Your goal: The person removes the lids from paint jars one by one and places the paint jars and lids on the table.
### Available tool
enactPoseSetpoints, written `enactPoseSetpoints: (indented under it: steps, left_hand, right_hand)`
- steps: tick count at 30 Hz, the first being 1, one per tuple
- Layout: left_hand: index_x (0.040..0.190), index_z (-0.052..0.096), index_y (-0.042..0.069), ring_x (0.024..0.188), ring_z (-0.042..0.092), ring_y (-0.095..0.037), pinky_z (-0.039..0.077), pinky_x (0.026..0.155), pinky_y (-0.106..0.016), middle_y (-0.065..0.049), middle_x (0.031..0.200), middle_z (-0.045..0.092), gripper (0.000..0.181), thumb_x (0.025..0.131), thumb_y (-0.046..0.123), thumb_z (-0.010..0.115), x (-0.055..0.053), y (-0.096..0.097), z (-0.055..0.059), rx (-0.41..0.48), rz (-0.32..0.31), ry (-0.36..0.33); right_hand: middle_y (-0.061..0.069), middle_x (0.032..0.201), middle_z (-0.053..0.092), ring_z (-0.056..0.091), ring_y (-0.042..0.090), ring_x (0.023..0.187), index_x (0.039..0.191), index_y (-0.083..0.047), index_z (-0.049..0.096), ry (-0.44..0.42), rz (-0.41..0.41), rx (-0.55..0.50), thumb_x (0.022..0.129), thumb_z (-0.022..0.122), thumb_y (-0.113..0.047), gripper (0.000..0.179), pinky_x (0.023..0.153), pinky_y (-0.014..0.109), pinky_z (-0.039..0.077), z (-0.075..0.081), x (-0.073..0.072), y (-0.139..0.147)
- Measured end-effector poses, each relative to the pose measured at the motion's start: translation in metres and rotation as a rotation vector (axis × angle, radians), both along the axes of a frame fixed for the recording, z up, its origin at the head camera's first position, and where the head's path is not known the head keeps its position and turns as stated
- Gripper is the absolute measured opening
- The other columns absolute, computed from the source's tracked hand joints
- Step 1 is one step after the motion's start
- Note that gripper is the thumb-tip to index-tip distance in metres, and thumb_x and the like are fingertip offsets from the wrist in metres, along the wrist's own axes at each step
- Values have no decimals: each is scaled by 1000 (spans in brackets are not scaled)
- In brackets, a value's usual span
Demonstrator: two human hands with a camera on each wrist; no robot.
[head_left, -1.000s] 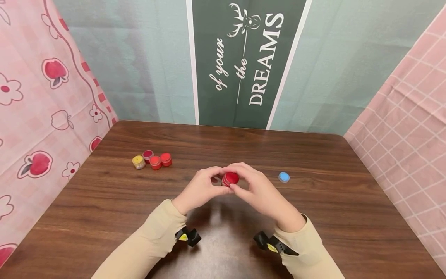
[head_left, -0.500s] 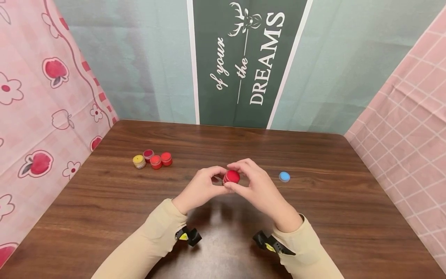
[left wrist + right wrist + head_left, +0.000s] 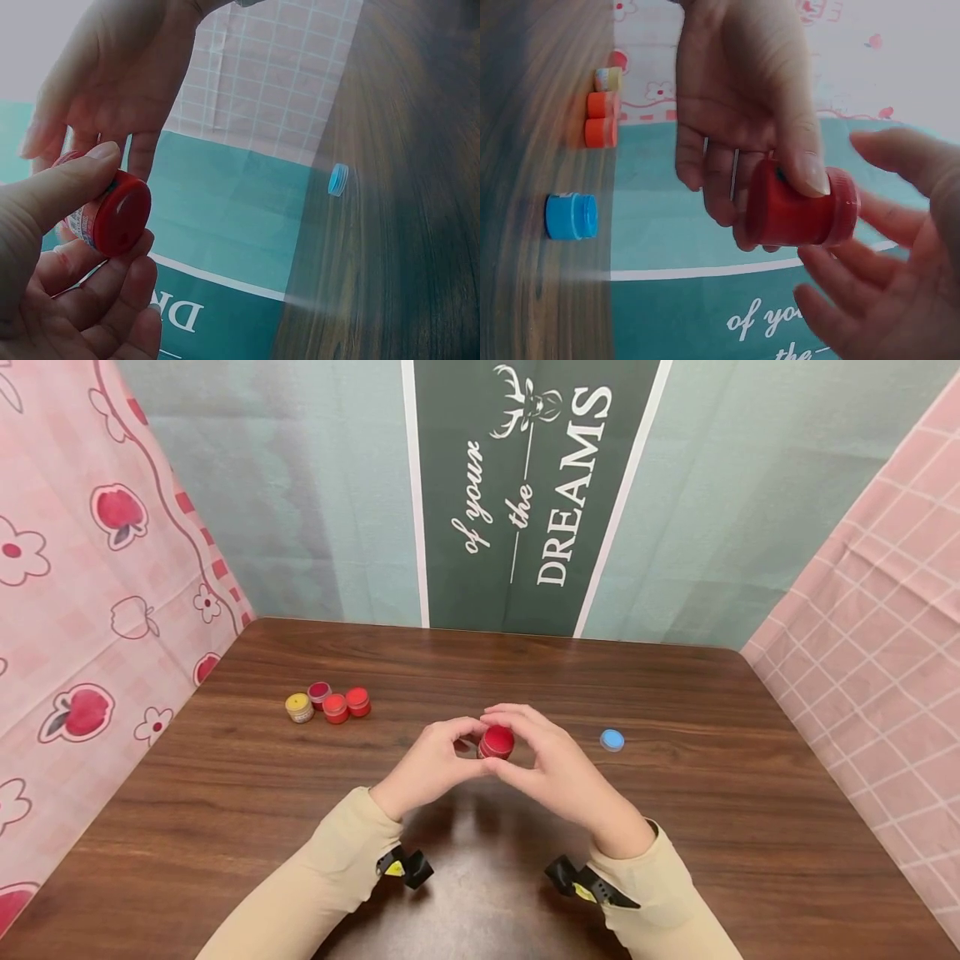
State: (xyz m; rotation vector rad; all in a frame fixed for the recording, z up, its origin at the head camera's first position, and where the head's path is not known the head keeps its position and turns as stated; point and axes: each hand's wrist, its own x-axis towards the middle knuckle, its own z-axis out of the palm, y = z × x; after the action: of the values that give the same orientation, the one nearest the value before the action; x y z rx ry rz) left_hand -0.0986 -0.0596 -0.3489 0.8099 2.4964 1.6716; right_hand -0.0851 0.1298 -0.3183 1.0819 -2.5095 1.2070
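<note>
In the head view both hands meet over the middle of the table around a small red jar (image 3: 497, 742), its red lid end toward the right hand. My left hand (image 3: 435, 758) grips the jar body between thumb and fingers; the left wrist view shows its round red base (image 3: 124, 216) and a printed label. My right hand (image 3: 558, 768) spreads loosely round the lid (image 3: 844, 205). In the right wrist view its thumb (image 3: 900, 157) stands apart from the lid, with the fingers close behind it.
A blue lid (image 3: 612, 740) lies on the table (image 3: 675, 693) at right. A blue jar (image 3: 572, 216) with its neck uncovered stands on the table in the right wrist view. At back left are a yellow jar (image 3: 299, 707), a dark red jar (image 3: 319, 694) and two bright red jars (image 3: 347, 706).
Right hand shifts and turns slightly around the lid, up and then back down, its thumb moving off the lid. The jar tilts a little; the left hand stays nearly still.
</note>
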Motion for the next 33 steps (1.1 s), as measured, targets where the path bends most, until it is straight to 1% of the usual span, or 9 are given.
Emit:
enactPoseSetpoints:
  steps: [4,6,13,17,20,24,26,30,33]
  left_hand:
    - [102,67,8,87,56,-15,50,79,-35,2,95,65,28,78,18,76,1,1,0,-12,-1,-3]
    - [101,67,8,86,56,-14,50,79,-34,3,94,65,28,77,17,77,1,1,0,-9,1,2]
    - [102,67,8,87,57,-13,50,79,-32,4,92,66,30,75,16,78,0,0,2,25,2,0]
    - [105,66,7,88,58,-14,50,78,-32,2,94,67,33,76,17,78,0,0,2,17,0,5]
    - [105,66,5,87,58,-15,50,78,-31,0,95,66,31,77,15,76,1,0,3,3,5,12]
    - [102,67,6,85,58,-14,51,78,-29,1,94,66,28,78,14,76,0,0,3,11,-2,-3]
    - [102,67,8,85,58,-13,51,78,-29,2,93,66,28,77,15,76,0,1,2,23,-8,-14]
    - [102,67,8,85,58,-13,51,77,-30,4,92,66,29,76,15,77,0,0,2,42,-6,-26]
    - [100,67,8,85,58,-13,51,77,-30,3,91,65,28,76,16,78,0,0,1,43,-4,-20]
  right_hand:
    - [-4,106,57,56,9,96,115,-8,61,-3,-107,3,76,79,-21,45,82,28,50,0,1,-2]
    - [-4,104,58,57,9,93,114,-8,62,-6,-116,0,76,78,-18,42,82,28,50,0,1,-3]
    - [1,115,59,55,11,101,120,-7,58,-7,34,-10,83,67,-1,39,88,30,47,0,0,-1]
    - [4,129,53,51,15,116,124,-7,56,3,70,-3,83,64,-1,43,94,33,43,1,1,0]
    - [3,130,51,49,16,118,124,-7,56,6,7,0,82,71,-12,45,94,33,43,1,1,-1]
    - [-1,113,56,55,11,101,119,-7,59,0,-113,-1,77,78,-20,48,87,31,48,1,1,-3]
    - [-2,106,57,57,10,95,117,-7,61,-3,-133,-2,76,78,-18,45,84,31,49,1,2,-3]
    - [-2,107,59,58,10,92,117,-6,60,-11,-81,-5,79,74,-9,41,84,30,49,2,1,-3]
    - [-1,112,60,57,10,96,120,-7,59,-25,-17,-1,81,70,-3,40,87,32,49,3,1,-2]
